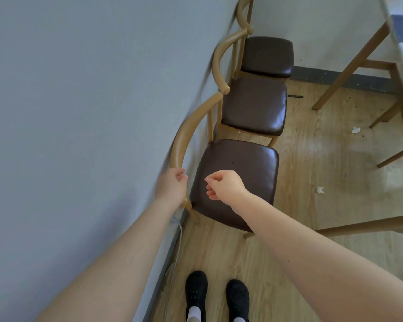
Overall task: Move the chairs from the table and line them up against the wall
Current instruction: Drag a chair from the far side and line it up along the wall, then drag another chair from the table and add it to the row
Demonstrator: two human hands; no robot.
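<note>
Three wooden chairs with dark brown cushioned seats stand in a row along the grey wall [79, 112]. The nearest chair [240, 166] has its curved backrest touching the wall. My left hand [172, 184] grips the near end of that backrest. My right hand [223, 184] hovers over the nearest seat with fingers loosely curled, holding nothing. The middle chair [254, 105] and the far chair [268, 55] sit close behind it, backs to the wall.
The wooden table [358, 56] with slanted legs stands at the right. Another wooden leg or rail [368, 225] crosses the lower right. Scraps of white paper [320, 189] lie on the wood floor. A grey cable [176, 252] runs along the skirting. My black shoes [216, 296] are below.
</note>
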